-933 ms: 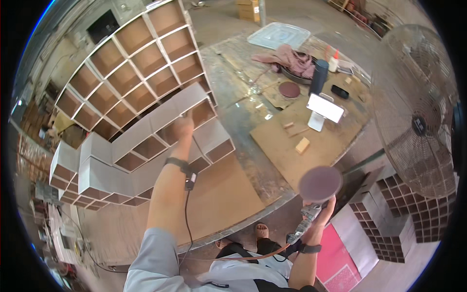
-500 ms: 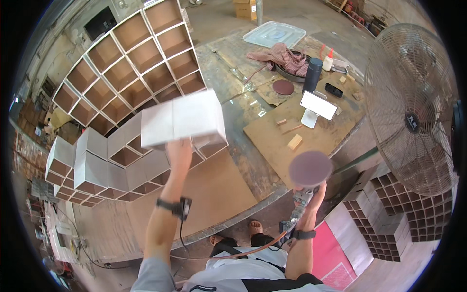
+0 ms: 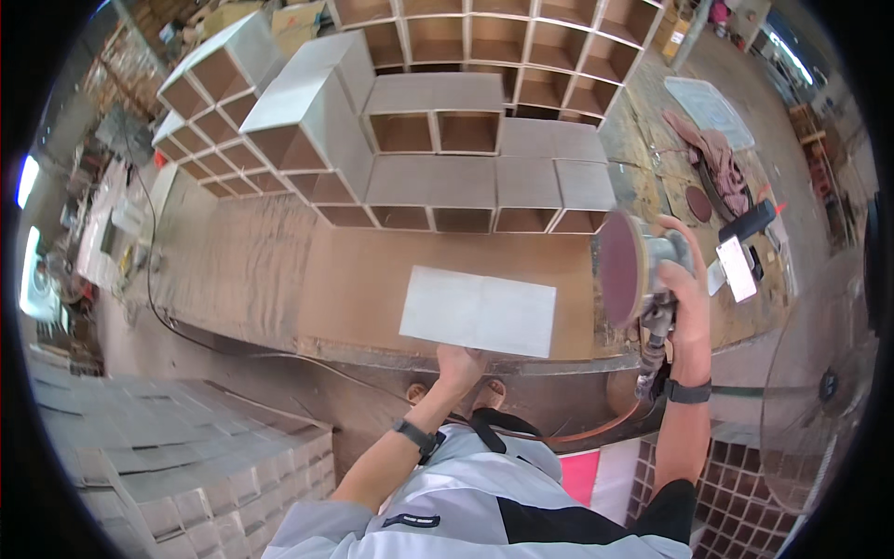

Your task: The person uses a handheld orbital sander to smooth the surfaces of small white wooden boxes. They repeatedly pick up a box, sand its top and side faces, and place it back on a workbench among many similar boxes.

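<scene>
A white rectangular wooden box (image 3: 478,312) is over the brown board at the table's front edge, its pale flat face turned up. My left hand (image 3: 461,365) grips the box by its near side; the fingertips are hidden underneath. To the right, my right hand (image 3: 686,279) is wrapped round an air disc sander (image 3: 661,312). Its round maroon sanding disc (image 3: 620,268) stands nearly on edge, facing left, apart from the box. Behind the box, similar white boxes (image 3: 433,182) with brown open compartments are stacked in steps.
A taller compartment rack (image 3: 498,39) stands at the back. On the table's right are a phone on a stand (image 3: 737,268), a dark bottle (image 3: 747,221), a cloth (image 3: 712,154) and a clear lid (image 3: 708,107). A fan (image 3: 824,387) stands far right. An orange hose (image 3: 596,430) runs from the sander.
The view has turned left. My left hand has brought the box away from the stack, down to the table's front edge. The sander's disc has tilted from facing up to facing left.
</scene>
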`<act>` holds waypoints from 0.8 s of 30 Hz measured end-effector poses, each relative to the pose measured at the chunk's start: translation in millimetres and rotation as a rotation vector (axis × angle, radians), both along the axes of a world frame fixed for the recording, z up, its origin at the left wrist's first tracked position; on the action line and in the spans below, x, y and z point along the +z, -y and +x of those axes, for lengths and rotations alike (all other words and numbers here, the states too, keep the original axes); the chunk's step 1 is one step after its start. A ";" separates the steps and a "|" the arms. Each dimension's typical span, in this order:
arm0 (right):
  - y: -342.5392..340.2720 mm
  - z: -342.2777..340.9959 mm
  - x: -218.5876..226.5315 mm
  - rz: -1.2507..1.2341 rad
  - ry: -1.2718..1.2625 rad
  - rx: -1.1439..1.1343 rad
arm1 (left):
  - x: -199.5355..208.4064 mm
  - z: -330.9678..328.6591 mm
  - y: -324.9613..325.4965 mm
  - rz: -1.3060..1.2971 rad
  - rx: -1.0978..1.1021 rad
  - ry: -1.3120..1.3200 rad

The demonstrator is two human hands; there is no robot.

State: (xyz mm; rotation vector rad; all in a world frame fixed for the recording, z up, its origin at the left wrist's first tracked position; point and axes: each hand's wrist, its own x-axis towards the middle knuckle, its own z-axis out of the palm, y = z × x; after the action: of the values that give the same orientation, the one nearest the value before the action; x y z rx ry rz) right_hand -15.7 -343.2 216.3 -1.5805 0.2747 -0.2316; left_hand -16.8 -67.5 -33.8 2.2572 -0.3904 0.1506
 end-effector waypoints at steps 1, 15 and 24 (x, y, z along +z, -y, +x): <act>-20.3 11.3 10.2 -0.093 -0.097 0.086 | 0.7 2.3 0.7 -0.041 0.002 -0.081; -218.4 62.6 -78.9 -1.246 0.143 0.533 | -4.2 8.6 46.9 0.160 0.326 -0.101; -230.0 57.3 -72.7 -1.183 0.304 0.607 | -19.8 17.9 4.6 -0.026 -0.124 -0.005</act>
State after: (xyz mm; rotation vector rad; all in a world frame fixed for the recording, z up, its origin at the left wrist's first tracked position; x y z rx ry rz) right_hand 41.5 -113.2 143.6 -2.6494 -0.7192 -0.1499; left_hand 1.0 -72.1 -53.6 2.1997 -0.5219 0.0850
